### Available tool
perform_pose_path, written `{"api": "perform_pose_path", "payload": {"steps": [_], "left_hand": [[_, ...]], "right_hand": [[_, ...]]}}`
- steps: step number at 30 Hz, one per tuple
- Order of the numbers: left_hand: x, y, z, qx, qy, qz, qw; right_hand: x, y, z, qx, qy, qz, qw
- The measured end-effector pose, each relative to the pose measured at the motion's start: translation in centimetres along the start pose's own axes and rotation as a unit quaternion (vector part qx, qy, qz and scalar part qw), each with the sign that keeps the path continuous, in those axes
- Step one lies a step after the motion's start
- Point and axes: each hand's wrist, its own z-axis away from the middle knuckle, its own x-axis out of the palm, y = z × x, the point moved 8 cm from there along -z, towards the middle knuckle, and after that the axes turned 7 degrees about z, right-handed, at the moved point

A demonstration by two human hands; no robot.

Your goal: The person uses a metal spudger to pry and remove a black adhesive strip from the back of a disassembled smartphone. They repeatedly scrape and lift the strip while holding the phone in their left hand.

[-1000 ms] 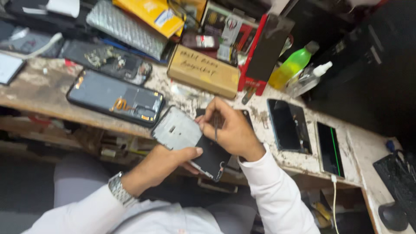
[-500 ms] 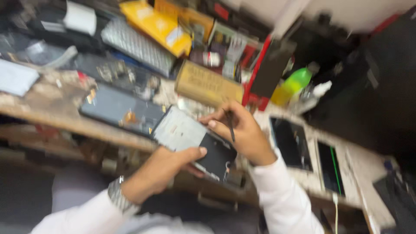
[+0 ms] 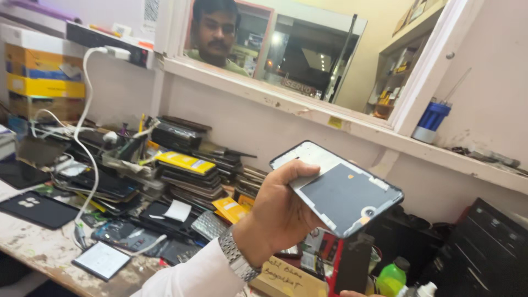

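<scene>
Left hand point(image 3: 278, 214): closed around the phone frame point(image 3: 336, 187), holding it up, tilted.
Right hand point(image 3: 360, 293): only an edge shows; grip cannot be told.
Below: green bottle point(image 3: 391, 279).

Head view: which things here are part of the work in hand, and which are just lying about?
In hand:
- left hand
- opened phone panel, held up by it

Lying about:
- stacked phones
- white cable
- green bottle
- cardboard box
- blue container on the ledge

phone frame point(image 3: 338, 190) in left hand point(image 3: 278, 220) | above cluttered bench point(image 3: 38, 250) | bottle point(image 3: 391, 279) lower right
</scene>
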Motion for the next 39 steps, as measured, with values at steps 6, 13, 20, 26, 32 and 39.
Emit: {"api": "perform_pose_path", "payload": {"steps": [6,13,20,26,32,39], "left_hand": [[-10.9,-6.4,12.1,0.026,0.278,-0.350,0.894],[-20.6,-13.1,24.7,-0.085,0.381,-0.551,0.737],[-20.5,-11.2,23.3,-0.068,0.331,-0.581,0.740],[-18.7,-9.9,23.0,-0.065,0.318,-0.599,0.732],[-19.5,-10.2,25.0,-0.108,0.353,-0.598,0.712],[-19.0,-9.7,23.8,-0.073,0.339,-0.602,0.719]], "right_hand": [[-3.2,5.7,8.2,-0.042,-0.091,-0.234,0.967],[1.8,2.0,18.7,-0.030,-0.345,-0.214,0.913],[5.6,-1.5,19.0,-0.029,-0.399,-0.289,0.870],[6.1,-2.9,18.7,-0.010,-0.376,-0.280,0.884],[1.4,-2.9,19.7,-0.124,-0.269,-0.085,0.951],[-4.0,-0.1,15.8,-0.084,-0.113,-0.046,0.989]]}}
